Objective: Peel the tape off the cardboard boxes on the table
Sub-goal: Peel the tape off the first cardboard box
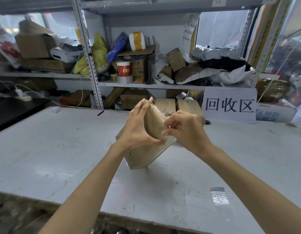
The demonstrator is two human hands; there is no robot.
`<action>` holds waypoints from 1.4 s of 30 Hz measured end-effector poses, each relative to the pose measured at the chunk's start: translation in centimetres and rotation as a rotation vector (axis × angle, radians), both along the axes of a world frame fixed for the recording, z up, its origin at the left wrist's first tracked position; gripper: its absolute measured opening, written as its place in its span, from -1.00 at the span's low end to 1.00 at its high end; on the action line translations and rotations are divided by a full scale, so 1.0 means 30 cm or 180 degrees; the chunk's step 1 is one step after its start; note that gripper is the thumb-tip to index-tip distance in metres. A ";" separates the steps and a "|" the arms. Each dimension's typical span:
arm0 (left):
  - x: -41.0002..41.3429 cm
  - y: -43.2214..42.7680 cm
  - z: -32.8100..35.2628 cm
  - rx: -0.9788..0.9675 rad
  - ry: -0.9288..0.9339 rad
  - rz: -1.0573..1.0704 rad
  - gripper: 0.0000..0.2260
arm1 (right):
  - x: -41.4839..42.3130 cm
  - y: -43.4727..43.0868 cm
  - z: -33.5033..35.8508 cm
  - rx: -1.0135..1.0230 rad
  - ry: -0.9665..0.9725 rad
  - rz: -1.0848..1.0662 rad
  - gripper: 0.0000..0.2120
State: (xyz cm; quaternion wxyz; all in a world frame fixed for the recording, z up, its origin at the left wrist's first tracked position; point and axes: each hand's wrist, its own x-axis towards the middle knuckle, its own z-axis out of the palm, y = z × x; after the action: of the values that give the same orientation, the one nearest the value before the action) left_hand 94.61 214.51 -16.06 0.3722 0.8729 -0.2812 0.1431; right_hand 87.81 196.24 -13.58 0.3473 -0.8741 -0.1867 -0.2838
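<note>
Cardboard box (pixel 146 149) near the middle of the table (pixel 62 149), tilted on end, lowest corner toward the near edge; contact between that corner and the tabletop not discernible. Left hand (pixel 138 130) clamped on the box: straight fingers up along the far face, thumb hooked round the near edge. Right hand (pixel 185 130) against the box's right side, fingers curled, thumb and forefinger pinching the clear tape (pixel 163 114), seen only as a glossy film lifting from the upper edge; exact hold masked by the knuckles. Hands close together, meeting at the box, with much of its surface hidden behind them.

At the far edge, two further boxes (pixel 178 105), lower parts blocked by the right hand; just beside them, a white sign (pixel 229 105) with three large black characters. Toward the near right corner, a glossy strip (pixel 219 196) lying flat on the tabletop, patterned at its top end. Behind the table, metal shelving (pixel 89 65) crowded with cartons, bags and rolls, blurred toward the frame borders.
</note>
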 end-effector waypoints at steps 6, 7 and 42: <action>-0.001 -0.010 0.003 -0.0066 -0.0035 0.0033 0.18 | -0.003 -0.010 0.000 0.0095 -0.0051 -0.0217 -0.75; 0.002 -0.004 0.004 -0.0068 -0.0020 0.0013 0.17 | 0.000 -0.015 0.002 0.0035 -0.0030 -0.0227 -0.73; 0.026 0.098 -0.020 -0.0591 0.0250 0.0004 0.09 | 0.045 -0.022 -0.028 0.0803 0.0334 0.0227 -0.93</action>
State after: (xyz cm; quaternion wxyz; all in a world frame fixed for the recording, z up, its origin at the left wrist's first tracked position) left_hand 95.39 217.46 -16.68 0.4621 0.8398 -0.2513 0.1346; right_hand 89.14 195.59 -14.41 0.4736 -0.8299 -0.1621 -0.2463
